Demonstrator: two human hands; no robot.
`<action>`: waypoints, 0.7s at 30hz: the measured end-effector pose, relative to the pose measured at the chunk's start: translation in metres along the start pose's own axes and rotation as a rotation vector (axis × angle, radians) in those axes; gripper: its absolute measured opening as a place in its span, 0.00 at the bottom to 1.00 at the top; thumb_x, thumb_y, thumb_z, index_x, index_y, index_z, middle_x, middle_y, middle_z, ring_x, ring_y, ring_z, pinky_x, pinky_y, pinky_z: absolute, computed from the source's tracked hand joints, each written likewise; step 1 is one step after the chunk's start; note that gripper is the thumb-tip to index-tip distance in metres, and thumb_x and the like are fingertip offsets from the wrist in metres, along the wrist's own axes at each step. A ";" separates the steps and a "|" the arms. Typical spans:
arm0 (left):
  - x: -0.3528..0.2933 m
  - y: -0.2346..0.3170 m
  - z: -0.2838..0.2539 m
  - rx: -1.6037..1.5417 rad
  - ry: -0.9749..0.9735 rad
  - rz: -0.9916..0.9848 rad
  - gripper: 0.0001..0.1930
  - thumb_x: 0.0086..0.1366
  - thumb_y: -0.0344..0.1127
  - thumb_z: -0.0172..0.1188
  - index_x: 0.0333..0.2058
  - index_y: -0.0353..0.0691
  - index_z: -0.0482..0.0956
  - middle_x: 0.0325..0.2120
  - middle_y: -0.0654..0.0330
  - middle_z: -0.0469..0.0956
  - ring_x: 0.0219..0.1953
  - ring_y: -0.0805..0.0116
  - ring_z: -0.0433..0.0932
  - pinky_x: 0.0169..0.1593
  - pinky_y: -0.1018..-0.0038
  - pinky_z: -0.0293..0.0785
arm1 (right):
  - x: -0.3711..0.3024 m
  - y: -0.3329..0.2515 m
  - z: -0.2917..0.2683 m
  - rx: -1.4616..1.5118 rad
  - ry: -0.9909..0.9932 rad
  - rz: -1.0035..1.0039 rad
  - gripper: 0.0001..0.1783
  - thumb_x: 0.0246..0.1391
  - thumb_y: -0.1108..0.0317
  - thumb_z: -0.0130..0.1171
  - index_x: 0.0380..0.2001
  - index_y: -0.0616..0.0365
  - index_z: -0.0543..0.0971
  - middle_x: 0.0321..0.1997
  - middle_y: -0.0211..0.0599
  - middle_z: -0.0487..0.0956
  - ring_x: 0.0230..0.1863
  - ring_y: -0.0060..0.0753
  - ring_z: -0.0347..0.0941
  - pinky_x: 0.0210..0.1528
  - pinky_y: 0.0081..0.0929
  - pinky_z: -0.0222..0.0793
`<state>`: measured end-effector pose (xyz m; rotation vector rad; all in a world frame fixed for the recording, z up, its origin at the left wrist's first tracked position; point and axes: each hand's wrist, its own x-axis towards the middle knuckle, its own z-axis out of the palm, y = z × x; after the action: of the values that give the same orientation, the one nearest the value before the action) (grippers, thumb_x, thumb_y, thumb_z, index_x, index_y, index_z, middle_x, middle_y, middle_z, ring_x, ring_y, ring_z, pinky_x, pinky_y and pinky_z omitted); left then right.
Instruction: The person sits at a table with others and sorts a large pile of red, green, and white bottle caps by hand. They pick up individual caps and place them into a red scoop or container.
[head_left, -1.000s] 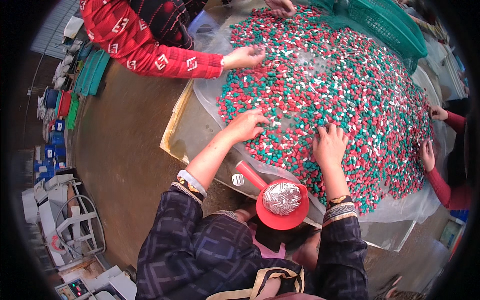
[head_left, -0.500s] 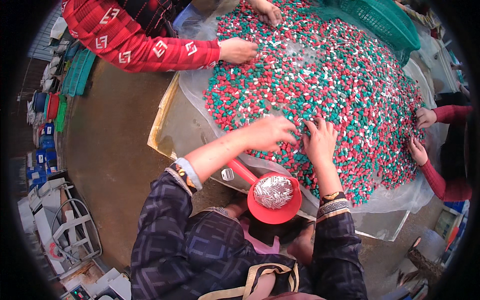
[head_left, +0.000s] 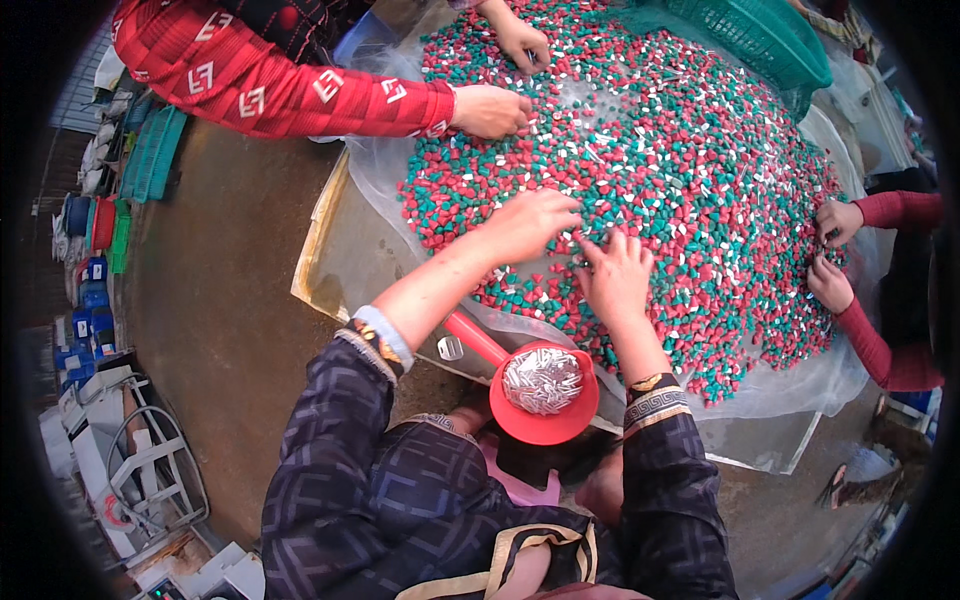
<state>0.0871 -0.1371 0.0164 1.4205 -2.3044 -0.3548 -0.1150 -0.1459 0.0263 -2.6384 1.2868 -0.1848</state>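
Over coloured pieces (head_left: 720, 235), left hand (head_left: 536, 220) and right hand (head_left: 617, 277) half-curl (undersides hidden), any hold unclear

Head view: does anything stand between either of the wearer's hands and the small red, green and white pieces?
Nothing visible does: the left hand and right hand are over the pieces; the red dipper sits behind both.

Has both forearms (head_left: 430, 285) reaching forward, the left hand (head_left: 535, 222) palm down with curled fingers pointing right, and the right hand (head_left: 617, 278) just beside it, back upward, fingers slightly spread.
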 end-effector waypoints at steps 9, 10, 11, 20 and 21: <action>-0.021 -0.013 -0.026 -0.136 -0.358 -0.228 0.11 0.49 0.28 0.60 0.34 0.43 0.81 0.41 0.60 0.75 0.44 0.57 0.74 0.48 0.64 0.71 | -0.012 0.012 -0.014 0.095 0.103 0.072 0.09 0.42 0.62 0.64 0.22 0.55 0.80 0.40 0.36 0.72 0.45 0.40 0.64 0.47 0.38 0.59; -0.028 -0.014 -0.030 -0.119 -0.199 -0.264 0.10 0.49 0.28 0.59 0.33 0.44 0.81 0.38 0.59 0.75 0.43 0.57 0.74 0.46 0.64 0.72 | -0.010 0.010 -0.013 0.104 0.129 0.078 0.08 0.41 0.62 0.65 0.23 0.54 0.81 0.39 0.35 0.72 0.45 0.40 0.64 0.47 0.38 0.59; -0.033 -0.013 -0.033 -0.102 -0.040 -0.298 0.09 0.50 0.28 0.59 0.32 0.45 0.81 0.36 0.58 0.75 0.42 0.57 0.75 0.44 0.63 0.73 | -0.006 0.006 -0.013 0.112 0.155 0.086 0.08 0.40 0.62 0.65 0.25 0.53 0.81 0.38 0.35 0.72 0.45 0.40 0.64 0.46 0.38 0.59; -0.026 0.009 -0.029 -0.050 -0.146 -0.394 0.07 0.48 0.30 0.64 0.29 0.40 0.79 0.28 0.58 0.75 0.36 0.58 0.77 0.39 0.64 0.73 | 0.020 -0.045 0.045 0.098 -0.017 -0.034 0.09 0.41 0.62 0.65 0.30 0.48 0.82 0.31 0.33 0.71 0.42 0.36 0.67 0.44 0.37 0.62; -0.027 0.008 -0.029 -0.046 -0.139 -0.387 0.07 0.48 0.30 0.63 0.29 0.40 0.79 0.28 0.58 0.75 0.36 0.58 0.77 0.38 0.64 0.73 | 0.019 -0.044 0.044 0.163 0.018 -0.020 0.07 0.41 0.64 0.63 0.28 0.49 0.82 0.31 0.34 0.71 0.41 0.36 0.68 0.43 0.37 0.62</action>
<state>0.1052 -0.1098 0.0402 1.8705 -2.0973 -0.6323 -0.0613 -0.1291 -0.0057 -2.5180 1.1972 -0.3031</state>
